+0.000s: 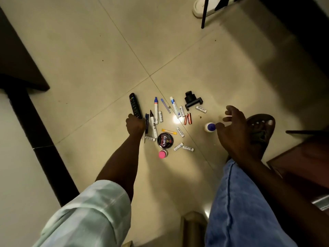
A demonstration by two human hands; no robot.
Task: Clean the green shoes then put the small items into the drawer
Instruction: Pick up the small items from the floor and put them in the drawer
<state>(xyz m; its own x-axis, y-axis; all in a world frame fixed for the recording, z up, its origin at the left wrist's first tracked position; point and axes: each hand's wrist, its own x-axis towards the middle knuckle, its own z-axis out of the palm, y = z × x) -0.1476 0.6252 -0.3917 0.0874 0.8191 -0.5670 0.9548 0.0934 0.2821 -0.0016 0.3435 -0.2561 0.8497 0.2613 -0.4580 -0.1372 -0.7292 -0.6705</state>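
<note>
The small items lie scattered on the floor (89,56); neither the green shoes nor the drawer can be seen. The near end of the remote (135,106) is gripped by the left hand (135,125), close against a pen (146,123) and a marker (153,124), which could be dragged or sent rolling as it is lifted. The right hand (233,129) is held spread and empty just beside a bottle (210,126), which might be knocked away. The batteries (188,118) could easily be scattered.
</note>
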